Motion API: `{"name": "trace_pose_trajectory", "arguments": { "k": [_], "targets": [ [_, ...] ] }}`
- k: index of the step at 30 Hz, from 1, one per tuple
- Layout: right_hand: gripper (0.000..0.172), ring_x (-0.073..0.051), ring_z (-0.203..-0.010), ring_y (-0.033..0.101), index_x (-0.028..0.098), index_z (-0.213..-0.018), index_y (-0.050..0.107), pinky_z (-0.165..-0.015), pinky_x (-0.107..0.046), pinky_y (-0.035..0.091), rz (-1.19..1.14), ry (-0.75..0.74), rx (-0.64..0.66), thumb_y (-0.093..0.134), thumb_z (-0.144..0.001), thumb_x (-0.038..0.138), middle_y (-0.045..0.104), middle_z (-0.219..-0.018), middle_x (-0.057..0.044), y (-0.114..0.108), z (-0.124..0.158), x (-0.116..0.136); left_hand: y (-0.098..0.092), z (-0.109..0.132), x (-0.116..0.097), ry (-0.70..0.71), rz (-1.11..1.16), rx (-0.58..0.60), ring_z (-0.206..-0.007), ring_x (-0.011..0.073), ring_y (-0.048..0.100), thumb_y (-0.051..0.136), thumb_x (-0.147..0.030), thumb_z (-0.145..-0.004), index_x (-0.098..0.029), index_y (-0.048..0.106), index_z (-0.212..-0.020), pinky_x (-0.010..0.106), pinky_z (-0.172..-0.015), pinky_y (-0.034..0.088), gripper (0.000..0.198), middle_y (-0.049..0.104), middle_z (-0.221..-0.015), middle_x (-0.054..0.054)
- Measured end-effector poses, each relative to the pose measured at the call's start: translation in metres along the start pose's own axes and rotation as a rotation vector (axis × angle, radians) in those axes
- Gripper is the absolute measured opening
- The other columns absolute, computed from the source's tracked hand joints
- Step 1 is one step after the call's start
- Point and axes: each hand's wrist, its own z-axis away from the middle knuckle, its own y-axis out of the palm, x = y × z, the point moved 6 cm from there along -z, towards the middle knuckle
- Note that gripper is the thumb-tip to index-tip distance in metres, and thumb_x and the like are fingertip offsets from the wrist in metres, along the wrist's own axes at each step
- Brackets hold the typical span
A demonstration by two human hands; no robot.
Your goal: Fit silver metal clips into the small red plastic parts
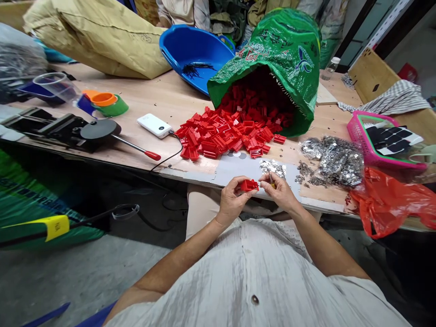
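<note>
My left grip (232, 198) pinches a red plastic housing (249, 185); my right grip (279, 190) holds a small yellow-handled tool (272, 184), which could slip if angled badly.

The shirt (211, 286) is off-white, brushed with soft grey streaks; a round dark button (255, 299) fastens its front; a seam (242, 237) runs above the button; to either side of the button, short sleeves (361, 293) leave the forearms (185, 252) bare; beyond the button show plain cream trousers (200, 209).
</note>
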Motion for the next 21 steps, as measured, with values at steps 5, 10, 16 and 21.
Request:
{"name": "trace_pose_trajectory", "arguments": {
  "k": [5,10,16,21],
  "targets": [
    [0.015,-0.013,-0.068,0.05,0.023,-0.096,0.064,-0.063,-0.027,0.04,0.121,-0.104,0.069,0.056,-0.091,0.035,0.062,-0.087,-0.001,-0.003,0.007,0.016,0.003,-0.001,0.003,-0.156,0.165,0.045,-0.082,0.0134,0.065,0.081,-0.03,-0.07,-0.019,0.065,-0.108,0.025,-0.079,0.054,0.042,0.068,-0.092,0.002],
    [0.013,-0.016,-0.076,0.058,0.024,-0.096,0.067,-0.07,-0.029,0.044,0.252,-0.246,0.14,0.057,-0.092,0.03,0.066,-0.089,-0.003,-0.004,0.013,0.029,0.007,-0.001,0.005,-0.242,0.289,0.129,-0.083,0.0132,0.064,0.079,-0.029,-0.072,-0.02,0.062,-0.124,0.026,-0.081,0.054,0.055,0.07,-0.094,0.002],
    [0.016,-0.02,-0.084,0.064,0.026,-0.095,0.068,-0.078,-0.035,0.05,0.327,-0.376,0.157,0.053,-0.095,0.033,0.069,-0.09,-0.005,-0.002,0.018,0.036,0.009,0.0,0.004,-0.232,0.308,0.164,-0.083,0.0142,0.063,0.075,-0.029,-0.077,-0.021,0.061,-0.127,0.028,-0.082,0.053,0.053,0.069,-0.092,0.002],
    [0.021,-0.021,-0.092,0.064,0.026,-0.101,0.067,-0.084,-0.039,0.052,0.385,-0.446,0.167,0.046,-0.097,0.027,0.07,-0.095,-0.007,-0.001,0.023,0.04,0.01,0.0,0.006,-0.267,0.355,0.189,-0.086,0.0143,0.062,0.074,-0.028,-0.077,-0.023,0.061,-0.129,0.028,-0.083,0.052,0.054,0.069,-0.094,0.002]
  ]
}}
